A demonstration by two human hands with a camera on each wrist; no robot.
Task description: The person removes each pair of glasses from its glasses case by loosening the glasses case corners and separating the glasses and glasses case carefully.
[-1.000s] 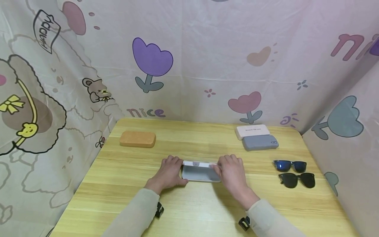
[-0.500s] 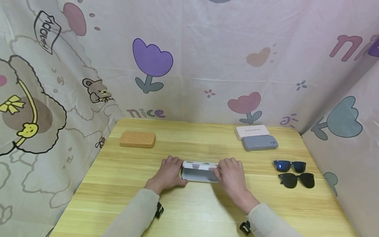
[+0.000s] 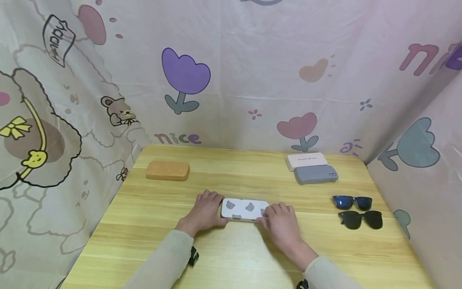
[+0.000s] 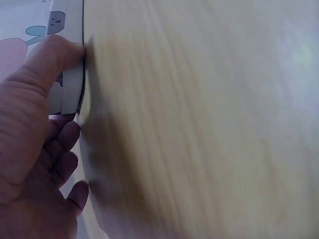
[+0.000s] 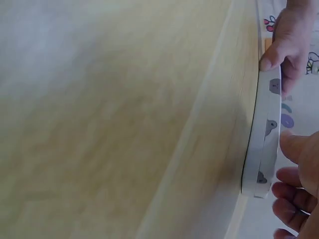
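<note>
A white glasses case with grey bear heads lies closed on the table in the head view. Round its left end, my left hand grips it, the thumb against the front side in the left wrist view. My right hand holds the right end, with fingertips over the corner of the lid. From the right wrist view, the right thumb touches the lid edge and the other fingers curl by the end of the case. The inside of the case is hidden.
An orange case lies at the back left of the wooden table. At the back right, a white case sits against a grey-blue case. Blue-lensed sunglasses and black sunglasses lie near the right edge.
The lid of the bear-patterned glasses case has swung down toward me and closed over the grey inside. My right hand has moved slightly down with it; my left hand has stayed in place.
</note>
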